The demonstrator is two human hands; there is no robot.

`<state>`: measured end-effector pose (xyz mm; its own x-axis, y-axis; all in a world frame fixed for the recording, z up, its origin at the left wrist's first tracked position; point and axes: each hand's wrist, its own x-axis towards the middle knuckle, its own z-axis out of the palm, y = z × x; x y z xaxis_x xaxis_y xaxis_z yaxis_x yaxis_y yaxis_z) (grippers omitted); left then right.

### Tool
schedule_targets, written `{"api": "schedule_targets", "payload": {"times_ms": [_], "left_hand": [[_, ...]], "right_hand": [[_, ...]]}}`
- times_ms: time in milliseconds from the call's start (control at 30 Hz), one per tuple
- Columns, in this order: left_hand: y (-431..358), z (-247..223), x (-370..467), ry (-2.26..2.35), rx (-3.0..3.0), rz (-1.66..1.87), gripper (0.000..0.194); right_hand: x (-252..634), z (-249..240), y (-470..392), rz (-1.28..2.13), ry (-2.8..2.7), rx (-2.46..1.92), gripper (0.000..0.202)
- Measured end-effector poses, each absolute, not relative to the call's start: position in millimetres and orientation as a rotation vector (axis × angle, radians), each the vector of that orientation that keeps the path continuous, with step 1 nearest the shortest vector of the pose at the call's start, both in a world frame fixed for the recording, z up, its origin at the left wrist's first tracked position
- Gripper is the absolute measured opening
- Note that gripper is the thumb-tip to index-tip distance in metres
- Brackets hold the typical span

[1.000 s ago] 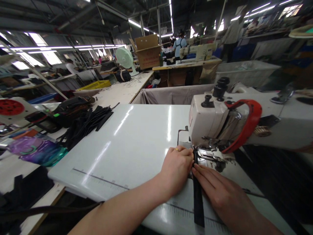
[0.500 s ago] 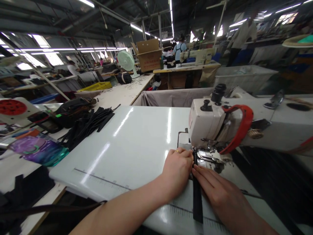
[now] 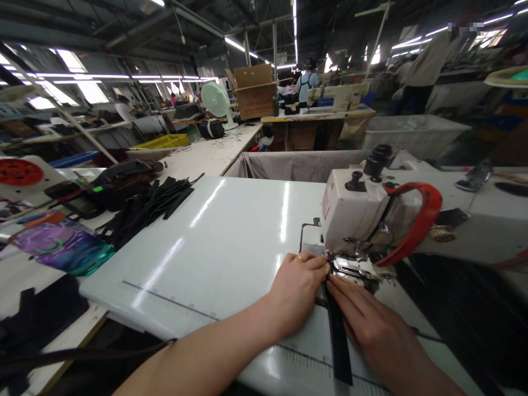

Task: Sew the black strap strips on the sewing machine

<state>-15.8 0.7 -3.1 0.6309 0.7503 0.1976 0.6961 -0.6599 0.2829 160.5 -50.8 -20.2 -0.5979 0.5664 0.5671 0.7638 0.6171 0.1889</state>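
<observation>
A narrow black fabric strip runs from the needle area of a white sewing machine down toward the table's front edge. My left hand, a ring on one finger, lies on the strip's left side with its fingers closed and pressed on it by the presser foot. On the other side my right hand holds the strip's right edge, fingers together and fingertips close to the left ones. The needle and the strip's far end are hidden behind my fingers and the machine head. A metal guide sits just beyond my right fingertips.
The white table has a printed ruler line. At its left lie a pile of black strips and a purple-teal pouch. An orange-red guard curves from the machine. Behind stand a fan, a cardboard box and several people.
The near end of the strip has swung slightly to the right and toward me. Both hands keep nearly the same place at the machine. The view has shifted a little.
</observation>
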Motion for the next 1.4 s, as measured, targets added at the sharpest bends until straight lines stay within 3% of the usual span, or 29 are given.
{"api": "schedule_targets", "payload": {"times_ms": [300, 767, 1400], "left_hand": [[-4.1, 0.3, -4.7, 1.336, 2.752, 0.234, 0.027], [-3.7, 6.6, 1.2, 1.382, 2.693, 0.191, 0.029], [0.9, -1.8, -5.0, 1.242, 2.657, 0.404, 0.024]], "right_hand": [[160.3, -25.9, -51.8, -0.583, -2.417, -1.092, 0.043], [159.3, -26.0, -47.9, -0.473, -2.389, -1.139, 0.042], [160.6, -19.0, -49.3, -0.494, -2.430, -1.079, 0.043]]}}
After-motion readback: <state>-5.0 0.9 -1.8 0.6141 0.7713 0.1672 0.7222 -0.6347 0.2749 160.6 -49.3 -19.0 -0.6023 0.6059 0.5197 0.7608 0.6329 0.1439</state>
